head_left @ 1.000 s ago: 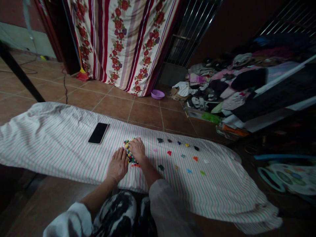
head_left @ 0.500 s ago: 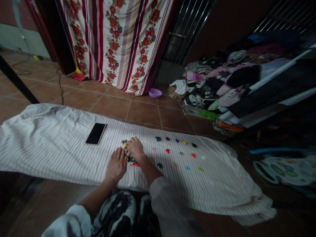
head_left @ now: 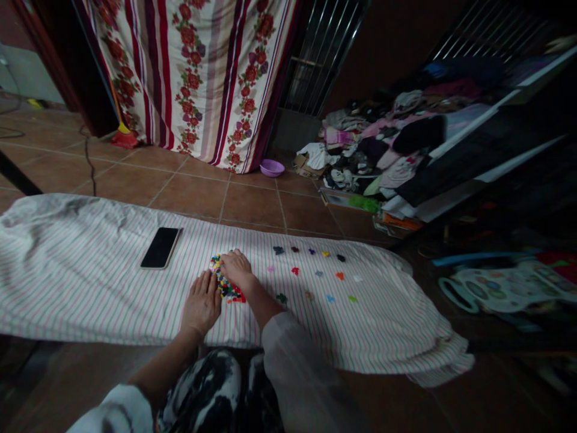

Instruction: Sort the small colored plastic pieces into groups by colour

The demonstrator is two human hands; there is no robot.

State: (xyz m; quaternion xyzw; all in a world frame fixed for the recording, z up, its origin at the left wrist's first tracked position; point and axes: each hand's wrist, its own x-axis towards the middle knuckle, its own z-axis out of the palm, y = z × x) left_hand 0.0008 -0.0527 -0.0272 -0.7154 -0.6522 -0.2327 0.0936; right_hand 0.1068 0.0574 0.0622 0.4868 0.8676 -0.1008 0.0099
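The left hand [head_left: 202, 302] lies flat and outstretched beside the pile of small multicoloured pieces [head_left: 231, 291], over which the right hand [head_left: 237, 267] bends, its grip I cannot tell.

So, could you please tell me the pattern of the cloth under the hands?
The cloth is whitish with pink and greenish stripes, clearest in the head view.

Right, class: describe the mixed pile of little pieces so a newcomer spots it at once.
Find the striped cloth spread across the picture. On it, right of the dark-screened phone, the pile lies by the person's left hand and right hand. Unlike the small clusters farther right, each of one colour, it mixes many colours.
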